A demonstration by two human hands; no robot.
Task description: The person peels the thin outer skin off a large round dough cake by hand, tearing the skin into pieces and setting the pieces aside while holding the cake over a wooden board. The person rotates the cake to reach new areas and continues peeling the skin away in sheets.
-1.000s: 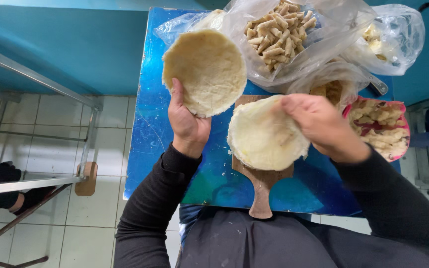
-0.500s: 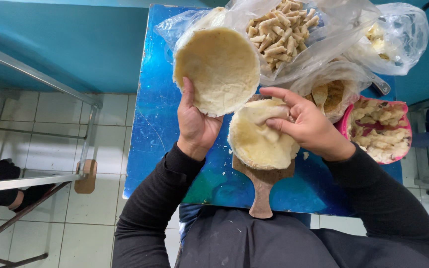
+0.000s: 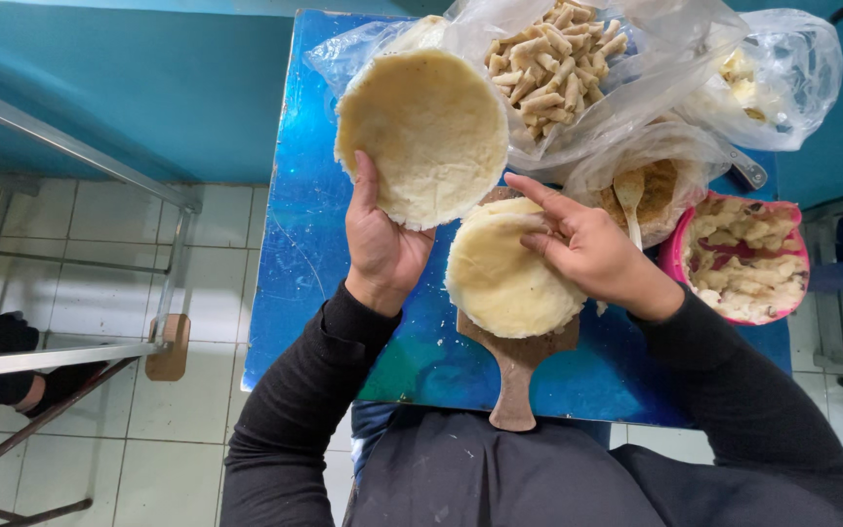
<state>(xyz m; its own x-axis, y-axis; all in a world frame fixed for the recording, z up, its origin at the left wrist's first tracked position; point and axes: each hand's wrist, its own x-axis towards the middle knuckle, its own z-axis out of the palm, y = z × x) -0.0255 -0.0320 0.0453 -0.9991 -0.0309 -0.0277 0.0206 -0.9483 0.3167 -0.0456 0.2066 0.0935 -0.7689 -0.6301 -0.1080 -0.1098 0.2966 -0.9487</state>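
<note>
- The left hand (image 3: pixel 382 249) grips a round, thin dough sheet (image 3: pixel 423 137) by its lower edge, thumb lying up along the left rim, and holds it above the blue table (image 3: pixel 290 283).
- The right hand (image 3: pixel 592 252) rests on a stack of dough rounds (image 3: pixel 504 283), its fingers (image 3: pixel 539 210) pinching the top layer at the upper right edge.
- The stack lies on a wooden paddle board (image 3: pixel 516 376), whose handle points toward the person's body.
- The lifted sheet hides part of a clear plastic bag (image 3: pixel 626 93) behind it; that bag holds many small rolled pastries (image 3: pixel 550 63).
- Just right of the right hand, a wooden spoon (image 3: pixel 628 195) stands in a bag of brown filling (image 3: pixel 658 185).
- A pink bowl (image 3: pixel 680 259) of pale lumps sits at the table's right edge, near the right wrist.
- A second plastic bag (image 3: pixel 792 68) lies at the far right corner.
- A metal frame (image 3: pixel 70 146) stands left of the table, well apart from it.
</note>
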